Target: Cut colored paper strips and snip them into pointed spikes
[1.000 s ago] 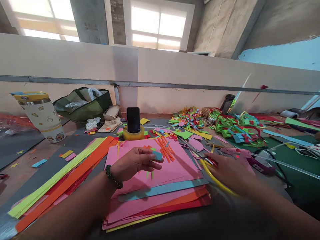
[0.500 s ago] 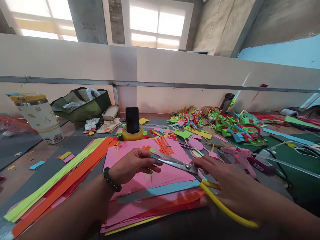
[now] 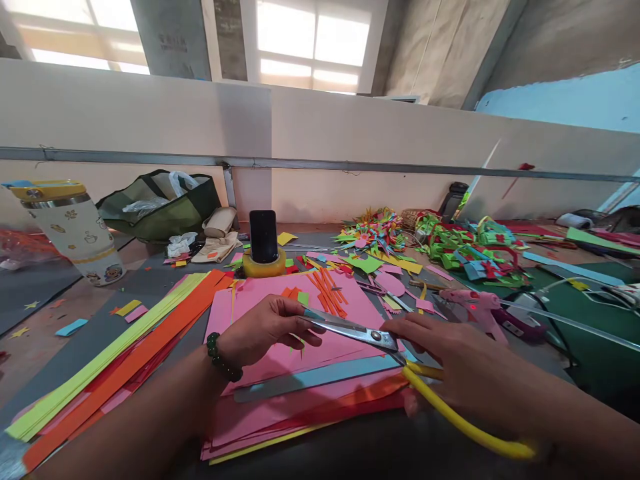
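Observation:
My right hand (image 3: 445, 353) grips scissors (image 3: 373, 335) with yellow handles, the blades pointing left. My left hand (image 3: 273, 327) pinches a small blue paper piece (image 3: 311, 313) at the blade tips. A dark green bead bracelet (image 3: 220, 360) is on the left wrist. Beneath both hands lies a stack of pink paper sheets (image 3: 240, 427), with a blue paper strip (image 3: 320, 379) across it. Orange paper strips (image 3: 327, 291) and a small green paper piece (image 3: 303, 298) rest on the pink sheets beyond my fingers.
Yellow-green (image 3: 115, 350) and orange strips (image 3: 135, 360) lie to the left. A phone (image 3: 263, 237) stands in a yellow tape roll (image 3: 264, 267). At right are a pink glue gun (image 3: 475, 307) and paper piles (image 3: 470, 247). A tumbler (image 3: 75, 233) and green bag (image 3: 160, 207) stand at back left.
The scissors' lower yellow handle has swung slightly outward to the right. Both hands stay at nearly the same place, and the camera view has shifted a little.

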